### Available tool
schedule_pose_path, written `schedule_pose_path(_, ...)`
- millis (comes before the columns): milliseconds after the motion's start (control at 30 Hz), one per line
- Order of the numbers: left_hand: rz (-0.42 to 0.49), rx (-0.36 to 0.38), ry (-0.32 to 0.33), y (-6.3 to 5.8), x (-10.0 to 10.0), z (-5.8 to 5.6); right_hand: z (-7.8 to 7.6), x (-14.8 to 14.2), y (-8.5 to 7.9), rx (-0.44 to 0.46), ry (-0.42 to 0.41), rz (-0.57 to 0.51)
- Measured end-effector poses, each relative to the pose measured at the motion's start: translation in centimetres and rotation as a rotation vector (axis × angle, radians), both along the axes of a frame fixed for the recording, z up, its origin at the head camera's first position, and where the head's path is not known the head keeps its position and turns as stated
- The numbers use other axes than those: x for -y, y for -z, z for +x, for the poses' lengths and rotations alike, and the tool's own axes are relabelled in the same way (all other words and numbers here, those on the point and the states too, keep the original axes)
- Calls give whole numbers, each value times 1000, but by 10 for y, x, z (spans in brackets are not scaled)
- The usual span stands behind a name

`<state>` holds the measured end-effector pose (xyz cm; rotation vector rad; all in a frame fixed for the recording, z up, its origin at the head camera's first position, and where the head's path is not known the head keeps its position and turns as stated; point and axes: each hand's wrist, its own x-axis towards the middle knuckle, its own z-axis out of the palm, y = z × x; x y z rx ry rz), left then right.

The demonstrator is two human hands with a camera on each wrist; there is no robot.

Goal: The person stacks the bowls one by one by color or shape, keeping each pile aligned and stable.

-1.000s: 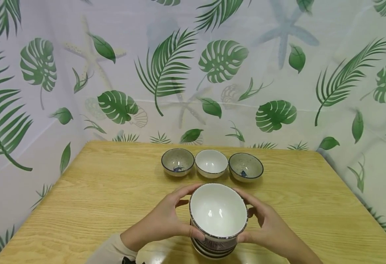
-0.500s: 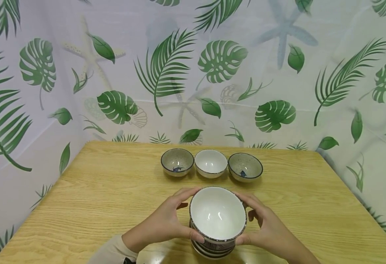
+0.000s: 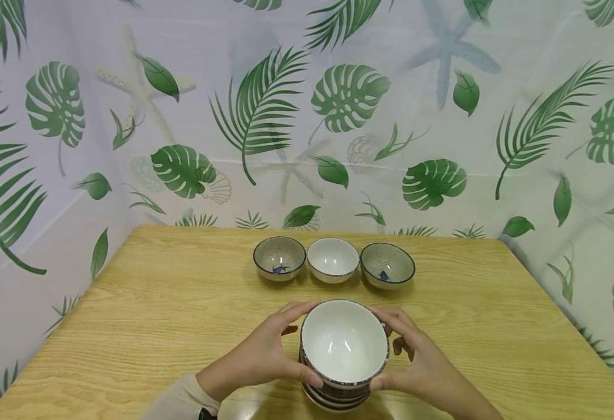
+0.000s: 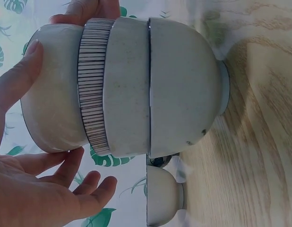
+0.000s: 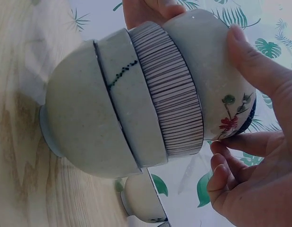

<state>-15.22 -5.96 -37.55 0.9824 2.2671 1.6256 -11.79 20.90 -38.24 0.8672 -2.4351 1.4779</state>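
Both hands hold the top bowl (image 3: 344, 344), white inside with a dark speckled rim. My left hand (image 3: 267, 353) pinches its left side between thumb and fingers. On the opposite side, my right hand (image 3: 422, 361) does the same. The bowl sits in a stack, where a striped bowl (image 5: 169, 90) lies right under it. Below that come a pale bowl (image 4: 126, 90) and the bottom bowl (image 4: 184, 90), whose foot stands on the table. A red flower with green leaves shows on the top bowl's outside in the right wrist view.
Behind the stack, three smaller bowls stand in a row: a speckled grey one (image 3: 279, 256), a white one (image 3: 333, 256) and another grey one (image 3: 387, 262). They stand on a wooden table (image 3: 181, 303) before a leaf-patterned cloth (image 3: 280, 204).
The top bowl has come down slightly onto the stack, with both hands lowering along with it. Their grip looks the same. The head view has shifted a little.
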Motion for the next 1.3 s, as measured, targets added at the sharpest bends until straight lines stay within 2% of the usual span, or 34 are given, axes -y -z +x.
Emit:
schedule_pose_path(500,-39,-19,-9,12,2,0,3,2,9,29,39,49)
schedule_pose_path(800,-49,-10,-23,14,3,0,3,3,15,56,42,42)
schedule_pose_path(900,-58,-3,-19,14,3,-1,3,4,16,54,41,44)
schedule_pose_path(1133,-70,16,-10,15,3,-2,5,3,17,117,60,51)
schedule_pose_path(1300,-79,9,-6,15,2,-1,5,3,17,120,66,59)
